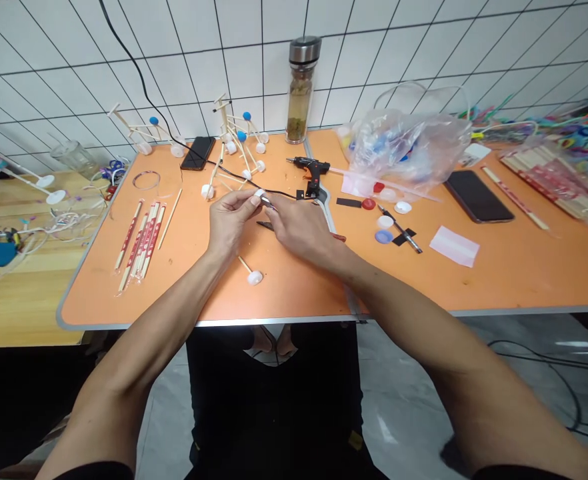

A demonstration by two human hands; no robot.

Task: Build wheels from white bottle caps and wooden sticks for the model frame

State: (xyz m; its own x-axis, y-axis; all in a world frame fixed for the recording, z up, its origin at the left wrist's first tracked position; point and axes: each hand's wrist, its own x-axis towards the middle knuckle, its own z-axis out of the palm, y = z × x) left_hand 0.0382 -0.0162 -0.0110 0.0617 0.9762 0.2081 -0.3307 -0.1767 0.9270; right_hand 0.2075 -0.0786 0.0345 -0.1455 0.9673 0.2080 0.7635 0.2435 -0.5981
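My left hand is closed, pinching a white bottle cap between thumb and fingertips. Against that cap, my right hand grips a slim dark metal tool; its kind is mostly hidden by the fingers. Beneath the right hand lies another tool with a dark pointed tip and a reddish handle, its middle covered. Nearer me, a short wooden stick ends in a white cap on the orange table. A black glue gun lies just beyond my hands.
Stick models with caps stand at the back, by a phone and a tea bottle. Wrapped chopsticks lie left. Rightward are loose caps, a pen, a plastic bag and another phone. A black cable crosses the back.
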